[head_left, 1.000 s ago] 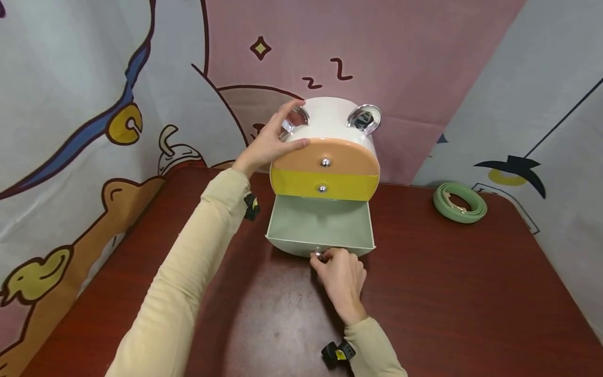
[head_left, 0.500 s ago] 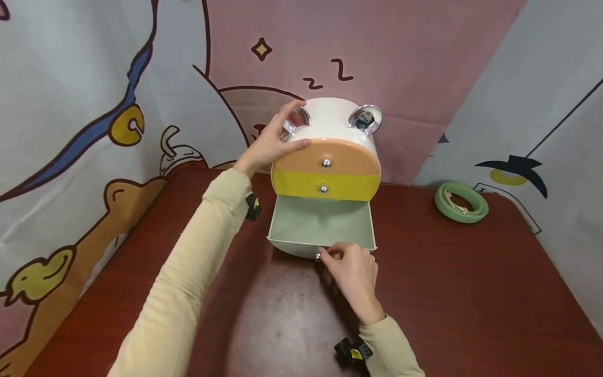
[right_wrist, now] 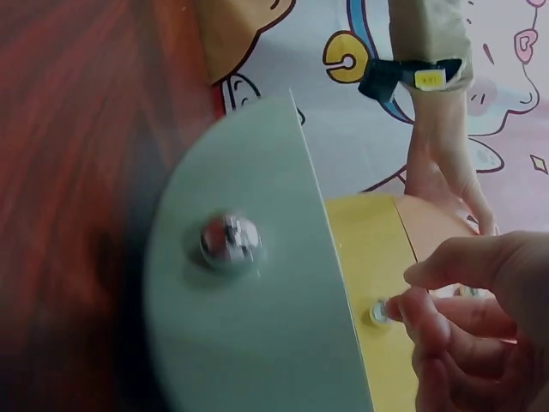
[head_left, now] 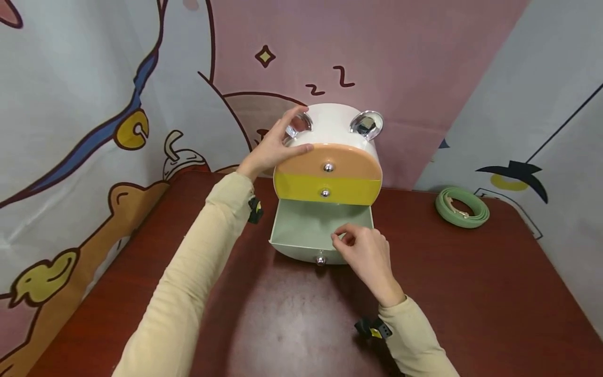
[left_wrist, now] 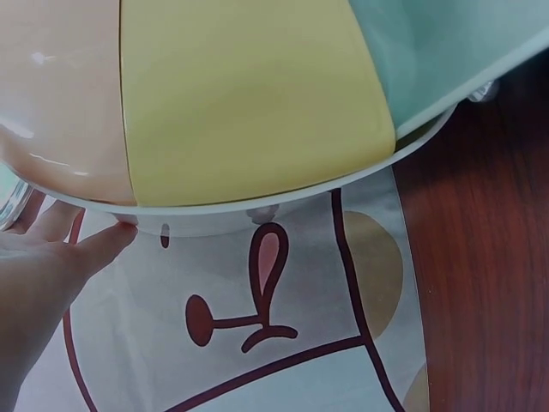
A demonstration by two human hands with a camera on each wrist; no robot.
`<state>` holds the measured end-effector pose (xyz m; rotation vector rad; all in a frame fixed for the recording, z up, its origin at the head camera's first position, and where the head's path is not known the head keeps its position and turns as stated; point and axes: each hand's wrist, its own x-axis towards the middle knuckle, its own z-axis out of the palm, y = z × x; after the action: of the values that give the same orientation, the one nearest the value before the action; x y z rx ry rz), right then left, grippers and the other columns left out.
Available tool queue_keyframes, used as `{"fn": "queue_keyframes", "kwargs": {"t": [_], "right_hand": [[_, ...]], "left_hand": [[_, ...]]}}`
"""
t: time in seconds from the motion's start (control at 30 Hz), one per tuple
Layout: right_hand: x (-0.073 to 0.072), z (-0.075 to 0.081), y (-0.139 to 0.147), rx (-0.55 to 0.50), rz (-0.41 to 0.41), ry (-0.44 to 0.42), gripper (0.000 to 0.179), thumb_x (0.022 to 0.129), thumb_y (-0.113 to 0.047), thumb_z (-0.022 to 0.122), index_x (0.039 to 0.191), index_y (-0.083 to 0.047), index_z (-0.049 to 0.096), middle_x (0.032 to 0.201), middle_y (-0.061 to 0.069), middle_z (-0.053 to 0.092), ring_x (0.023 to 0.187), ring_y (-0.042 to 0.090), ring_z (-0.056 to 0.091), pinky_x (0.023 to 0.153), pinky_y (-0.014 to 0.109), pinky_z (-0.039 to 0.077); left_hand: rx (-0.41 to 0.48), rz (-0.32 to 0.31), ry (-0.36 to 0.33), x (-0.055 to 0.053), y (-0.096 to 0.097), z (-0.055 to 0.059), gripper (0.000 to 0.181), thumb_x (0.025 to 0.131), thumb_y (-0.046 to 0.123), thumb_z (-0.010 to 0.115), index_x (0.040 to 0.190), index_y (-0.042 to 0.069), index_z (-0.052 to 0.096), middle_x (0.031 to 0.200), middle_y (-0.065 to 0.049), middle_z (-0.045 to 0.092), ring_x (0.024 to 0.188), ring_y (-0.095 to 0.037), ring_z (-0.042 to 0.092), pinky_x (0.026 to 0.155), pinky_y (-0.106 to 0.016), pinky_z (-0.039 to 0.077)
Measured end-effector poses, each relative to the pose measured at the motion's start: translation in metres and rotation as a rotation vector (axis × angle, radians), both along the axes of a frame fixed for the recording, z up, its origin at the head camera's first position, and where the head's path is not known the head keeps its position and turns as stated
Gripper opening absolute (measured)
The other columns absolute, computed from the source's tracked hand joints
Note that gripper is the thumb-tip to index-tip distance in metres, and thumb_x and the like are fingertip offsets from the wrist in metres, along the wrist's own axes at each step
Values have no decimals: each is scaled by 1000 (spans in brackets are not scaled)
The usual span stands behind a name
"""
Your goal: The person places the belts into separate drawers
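Note:
A small white drawer box with silver ears stands on the table. Its orange drawer and yellow drawer are closed, while the bottom green drawer is pulled out with nothing visible inside. My left hand grips the box's upper left beside the ear, thumb on the front edge. My right hand hovers over the green drawer's front right, fingers loosely curled and holding nothing. It is apart from the silver knob, which the right wrist view also shows uncovered.
A rolled green belt with a gold-coloured buckle lies at the table's back right. The brown wooden table meets a cartoon-printed cloth behind the box.
My right hand has let go of the green drawer's knob and moved up and to the right. The left hand keeps its place on the box, and the drawer stays pulled out.

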<state>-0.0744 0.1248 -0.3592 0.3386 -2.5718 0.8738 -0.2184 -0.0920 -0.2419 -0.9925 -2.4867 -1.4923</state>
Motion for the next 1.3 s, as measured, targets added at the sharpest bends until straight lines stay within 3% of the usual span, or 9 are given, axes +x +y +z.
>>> {"fn": "queue_keyframes", "kwargs": {"t": [0.23,0.33,0.47,0.57,0.7,0.77,0.83,1.3], "right_hand": [[-19,-2,21,24,68,-64,18,85,-16,72,100,-8,74,69,-3,67,57,11,61,46,30,40],[-27,-1,32,33,46,-58,24,85,-14,70,108,-6,71,74,0,69,59,15,63,48,32,42],[-36,-2,48,47,11,-34,30,85,-12,68,115,-4,68,83,5,70,61,19,60,52,36,41],[-43,-3,59,81,10,-43,34,86,-11,67,118,-3,65,89,9,69,64,23,57,54,38,41],[-50,-4,76,130,12,-70,36,86,-11,67,121,-2,63,98,14,67,73,30,58,60,45,44],[-52,-7,84,158,9,-82,36,86,-12,67,121,-3,62,102,17,66,79,34,60,63,50,45],[-55,-10,90,181,9,-94,36,87,-13,66,122,-3,62,105,20,64,79,36,59,64,51,46],[-79,-39,141,168,50,-274,36,92,-11,61,123,8,56,117,31,58,103,44,56,83,58,44]], "left_hand": [[-5,24,40,-26,-2,-23,76,87,21,74,150,20,30,124,-11,46,116,-18,38,95,-37,34],[-24,37,49,-31,-1,-25,77,86,26,75,150,24,30,123,-5,46,114,-13,38,94,-34,34],[-43,48,44,-31,-1,-25,77,86,30,74,149,29,30,123,-3,45,114,-12,38,95,-36,34],[-32,43,23,-22,-1,-18,77,87,24,73,150,23,29,127,-10,45,118,-19,38,99,-42,33],[-34,44,23,-23,-1,-17,77,87,23,74,150,23,29,127,-12,45,120,-21,37,100,-42,32],[-40,52,35,-31,-2,-24,78,86,27,75,149,29,30,126,-7,46,118,-15,38,98,-38,33],[-43,57,40,-31,-2,-25,77,86,30,75,149,31,30,125,-5,46,116,-12,38,97,-36,34],[-34,53,29,-33,-3,-27,77,86,30,75,149,32,30,126,-6,45,117,-13,37,100,-42,33]]}}
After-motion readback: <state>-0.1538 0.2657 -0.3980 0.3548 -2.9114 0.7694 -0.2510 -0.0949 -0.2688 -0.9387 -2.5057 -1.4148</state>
